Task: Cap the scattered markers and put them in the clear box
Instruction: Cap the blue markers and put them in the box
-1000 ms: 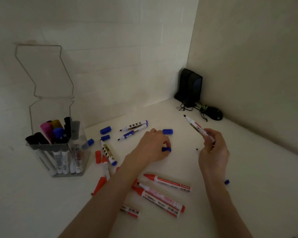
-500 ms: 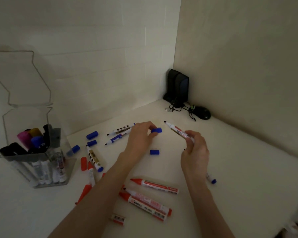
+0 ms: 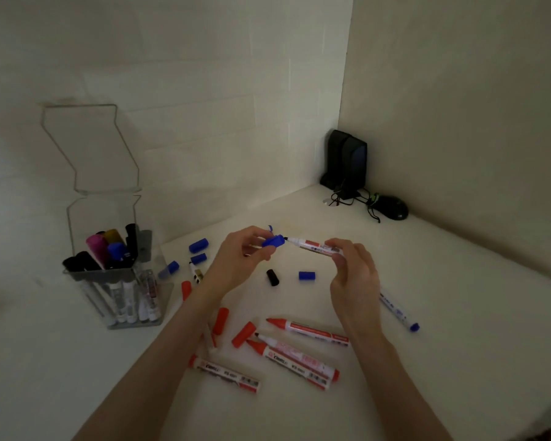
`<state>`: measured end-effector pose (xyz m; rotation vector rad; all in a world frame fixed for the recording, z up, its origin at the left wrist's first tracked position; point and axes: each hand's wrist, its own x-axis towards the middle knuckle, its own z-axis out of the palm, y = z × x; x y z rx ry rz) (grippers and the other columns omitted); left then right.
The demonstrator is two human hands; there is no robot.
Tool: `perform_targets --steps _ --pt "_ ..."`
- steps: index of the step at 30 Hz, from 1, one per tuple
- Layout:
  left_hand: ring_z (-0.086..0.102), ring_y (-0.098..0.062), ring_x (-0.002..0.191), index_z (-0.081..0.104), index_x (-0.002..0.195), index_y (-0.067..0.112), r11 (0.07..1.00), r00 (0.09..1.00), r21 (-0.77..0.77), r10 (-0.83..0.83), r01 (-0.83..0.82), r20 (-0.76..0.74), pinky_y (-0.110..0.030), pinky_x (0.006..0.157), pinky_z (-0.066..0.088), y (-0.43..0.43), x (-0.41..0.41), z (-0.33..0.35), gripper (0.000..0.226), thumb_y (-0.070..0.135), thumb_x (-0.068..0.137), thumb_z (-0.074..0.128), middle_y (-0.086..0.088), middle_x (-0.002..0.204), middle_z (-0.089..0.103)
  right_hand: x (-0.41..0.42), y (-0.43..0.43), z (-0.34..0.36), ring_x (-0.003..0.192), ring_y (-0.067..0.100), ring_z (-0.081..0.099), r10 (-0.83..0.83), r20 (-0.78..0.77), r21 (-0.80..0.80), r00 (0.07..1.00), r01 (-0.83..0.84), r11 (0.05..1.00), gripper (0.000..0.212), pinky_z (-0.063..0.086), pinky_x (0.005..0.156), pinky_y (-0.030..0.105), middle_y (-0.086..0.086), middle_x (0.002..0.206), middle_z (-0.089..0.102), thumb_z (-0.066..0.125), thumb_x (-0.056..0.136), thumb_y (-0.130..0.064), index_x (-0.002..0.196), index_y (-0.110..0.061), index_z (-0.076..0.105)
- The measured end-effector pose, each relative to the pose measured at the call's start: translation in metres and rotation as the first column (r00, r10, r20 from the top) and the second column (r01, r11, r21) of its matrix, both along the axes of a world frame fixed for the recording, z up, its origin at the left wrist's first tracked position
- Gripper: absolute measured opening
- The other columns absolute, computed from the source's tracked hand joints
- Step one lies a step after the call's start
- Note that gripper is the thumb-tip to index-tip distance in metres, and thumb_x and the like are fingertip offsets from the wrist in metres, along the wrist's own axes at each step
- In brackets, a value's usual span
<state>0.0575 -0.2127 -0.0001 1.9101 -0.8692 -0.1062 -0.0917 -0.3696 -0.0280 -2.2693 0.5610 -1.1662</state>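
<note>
My left hand (image 3: 236, 261) pinches a blue cap (image 3: 273, 241) above the table. My right hand (image 3: 353, 278) grips an uncapped white marker (image 3: 312, 245), its dark tip pointing left at the cap's opening, almost touching it. The clear box (image 3: 109, 249) stands at the left with its lid up and several capped markers upright inside. On the table lie loose blue caps (image 3: 306, 275), a black cap (image 3: 272, 277), red caps (image 3: 243, 334), several red markers (image 3: 309, 332) and a blue marker (image 3: 396, 308).
The white table (image 3: 458, 313) sits in a corner of two walls. Black speakers (image 3: 345, 162) with tangled cables and a black mouse (image 3: 390, 207) are in the far corner. More blue caps (image 3: 198, 245) lie near the box.
My left hand picked a blue cap off the table and lifted it. Both hands came together, bringing the marker tip to the cap.
</note>
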Motion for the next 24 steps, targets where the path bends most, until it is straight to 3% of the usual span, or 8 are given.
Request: perform_targets --steps 5,10,17,24 --pt "0.071 -0.006 0.079 0.069 0.114 0.016 1.0 1.0 0.017 0.022 -0.022 0.017 -0.009 0.074 0.052 0.017 -0.004 -0.002 0.019 0.016 0.094 0.069 0.007 0.089 0.073 0.0 0.005 -0.001 0.089 0.014 0.053 0.061 0.007 -0.05 0.998 -0.061 0.997 0.027 0.035 0.072 0.009 -0.001 0.101 0.061 0.055 0.095 -0.002 0.114 -0.018 0.067" --pt "0.073 -0.011 0.077 0.073 0.11 0.019 1.0 1.0 0.013 0.011 -0.011 -0.001 -0.02 0.08 0.058 0.03 -0.012 0.0 0.018 0.014 0.093 0.07 0.008 0.1 0.074 0.002 0.006 -0.005 0.092 0.016 0.056 0.219 -0.036 -0.084 0.975 -0.221 0.972 0.027 0.044 0.08 0.02 -0.001 0.105 0.063 0.055 0.097 0.001 0.114 -0.016 0.068" --pt "0.075 -0.013 0.072 0.074 0.111 0.02 0.99 0.994 -0.116 0.064 -0.074 -0.092 -0.01 0.06 0.048 0.048 -0.028 -0.001 0.021 0.01 0.093 0.069 0.011 0.1 0.077 0.001 0.009 -0.002 0.082 0.004 0.055 0.333 -0.038 0.003 0.942 -0.333 0.943 0.024 0.039 0.072 0.008 -0.004 0.099 0.061 0.048 0.103 -0.011 0.117 -0.016 0.067" --pt "0.075 -0.009 0.073 0.073 0.112 0.023 0.989 0.992 -0.115 0.076 -0.088 -0.102 -0.012 0.059 0.048 0.054 -0.032 -0.006 0.025 0.009 0.093 0.068 0.008 0.091 0.078 -0.001 0.011 0.001 0.084 0.003 0.055 0.368 -0.032 0.001 0.929 -0.368 0.93 0.026 0.039 0.073 0.007 -0.004 0.098 0.062 0.049 0.102 -0.008 0.117 -0.017 0.068"
